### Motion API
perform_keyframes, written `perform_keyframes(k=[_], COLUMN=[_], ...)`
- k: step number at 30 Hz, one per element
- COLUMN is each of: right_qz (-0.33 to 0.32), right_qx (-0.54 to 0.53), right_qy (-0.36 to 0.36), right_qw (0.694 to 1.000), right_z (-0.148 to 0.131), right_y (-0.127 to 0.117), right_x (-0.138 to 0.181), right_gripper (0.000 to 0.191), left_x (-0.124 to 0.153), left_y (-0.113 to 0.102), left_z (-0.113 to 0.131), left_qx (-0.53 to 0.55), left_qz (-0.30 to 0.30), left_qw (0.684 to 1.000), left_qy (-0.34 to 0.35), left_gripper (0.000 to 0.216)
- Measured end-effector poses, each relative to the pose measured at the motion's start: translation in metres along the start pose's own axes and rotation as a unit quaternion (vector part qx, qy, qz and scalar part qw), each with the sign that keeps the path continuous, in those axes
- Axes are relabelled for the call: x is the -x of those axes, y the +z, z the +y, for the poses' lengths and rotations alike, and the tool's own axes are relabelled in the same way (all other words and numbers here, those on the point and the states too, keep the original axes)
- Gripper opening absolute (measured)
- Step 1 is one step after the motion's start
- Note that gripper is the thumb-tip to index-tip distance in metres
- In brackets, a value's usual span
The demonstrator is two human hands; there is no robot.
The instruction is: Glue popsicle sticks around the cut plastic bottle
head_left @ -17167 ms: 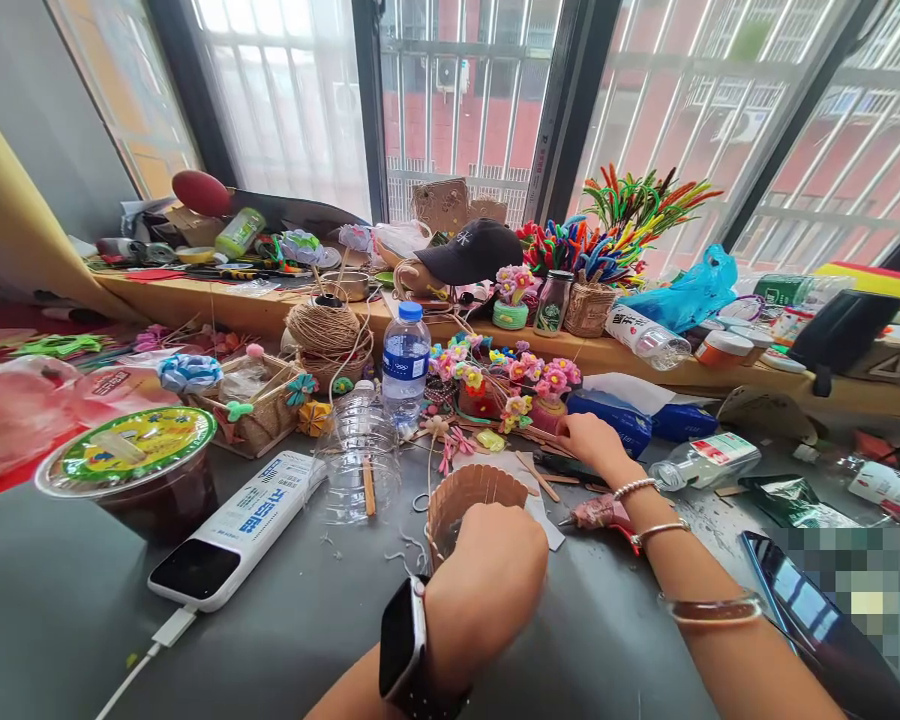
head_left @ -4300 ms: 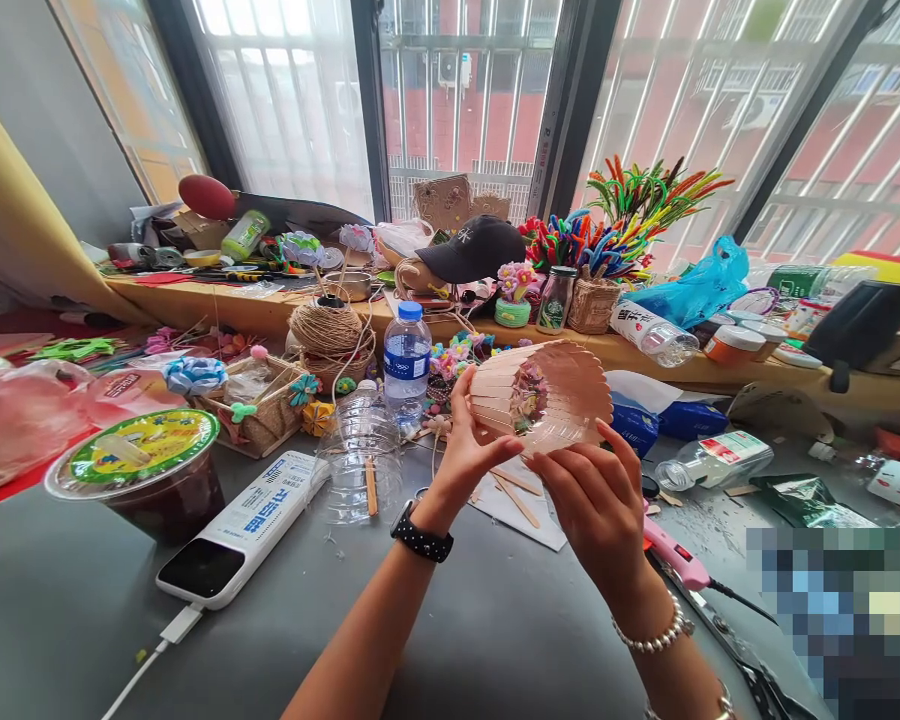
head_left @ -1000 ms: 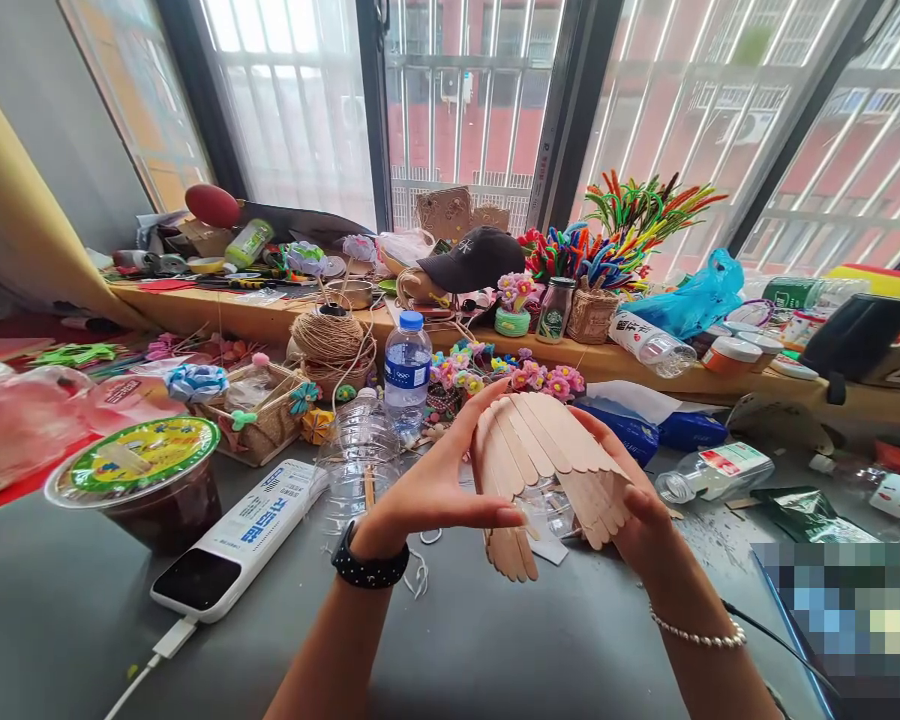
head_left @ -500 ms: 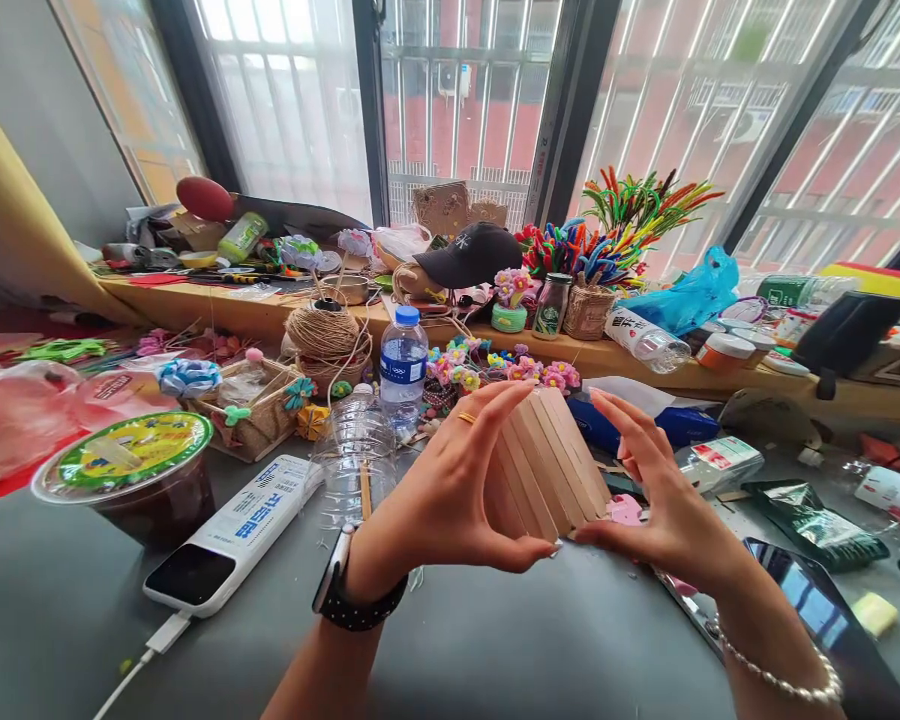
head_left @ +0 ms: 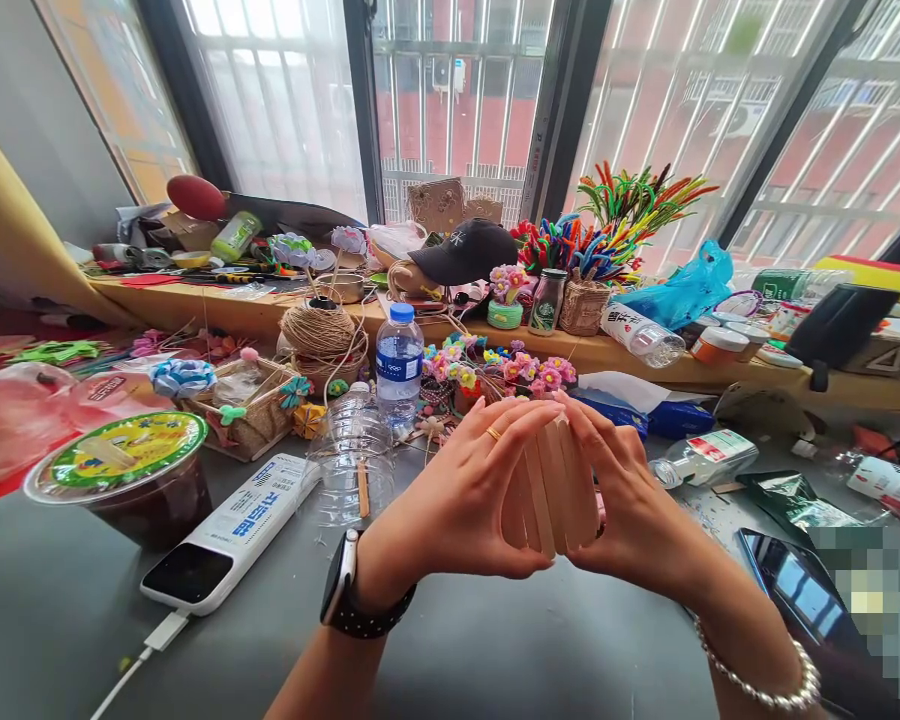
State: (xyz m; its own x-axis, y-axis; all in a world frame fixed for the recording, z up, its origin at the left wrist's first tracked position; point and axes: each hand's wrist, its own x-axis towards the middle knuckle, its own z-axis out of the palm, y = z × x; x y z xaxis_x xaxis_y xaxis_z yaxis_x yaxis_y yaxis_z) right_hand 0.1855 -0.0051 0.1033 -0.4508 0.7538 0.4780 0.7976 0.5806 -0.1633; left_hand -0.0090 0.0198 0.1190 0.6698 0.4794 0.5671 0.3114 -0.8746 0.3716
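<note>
Several flat wooden craft sticks [head_left: 549, 490] stand upright side by side above the grey table, forming a curved row. My left hand [head_left: 454, 485] holds their left side, thumb at the lower ends and fingers at the upper ends. On the right side, my right hand [head_left: 634, 510] grips them the same way. The fingertips of both hands meet near the top. Whether glue joins the sticks I cannot tell. Behind my left hand lies a clear plastic bottle [head_left: 345, 450] with one stick showing in it.
At left are a lidded cup [head_left: 120, 490] of dark drink and a white power bank [head_left: 232, 530] on a cable. A water bottle [head_left: 400, 375] and a twine spool [head_left: 319, 330] stand behind. A phone [head_left: 795, 590] lies at right. Craft materials crowd the wooden ledge [head_left: 450, 335].
My right hand has moved in to the left and closed on the sticks' right side. The stick row, tilted and flat before, is now upright and more curved.
</note>
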Motion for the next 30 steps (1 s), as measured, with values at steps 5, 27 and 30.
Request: perform_keyframes(k=[5,27,30], right_qz=[0.028,0.064,0.066], right_qx=[-0.037,-0.083,-0.081], right_qy=[-0.001,0.043,0.040], right_qw=[0.999,0.994,0.994], right_z=[-0.001,0.005,0.005], right_y=[0.002,0.005,0.005], right_x=[-0.002,-0.001,-0.002], right_gripper=[0.089,0.092,0.091], left_x=[-0.001,0.003,0.003], left_y=[0.000,0.000,0.000], left_z=[0.001,-0.015,-0.016], left_qx=[0.040,0.033,0.025], left_qz=[-0.001,0.011,0.009], left_qw=[0.999,0.998,0.998], left_qy=[0.004,-0.053,-0.055], left_gripper=[0.094,0.100,0.100])
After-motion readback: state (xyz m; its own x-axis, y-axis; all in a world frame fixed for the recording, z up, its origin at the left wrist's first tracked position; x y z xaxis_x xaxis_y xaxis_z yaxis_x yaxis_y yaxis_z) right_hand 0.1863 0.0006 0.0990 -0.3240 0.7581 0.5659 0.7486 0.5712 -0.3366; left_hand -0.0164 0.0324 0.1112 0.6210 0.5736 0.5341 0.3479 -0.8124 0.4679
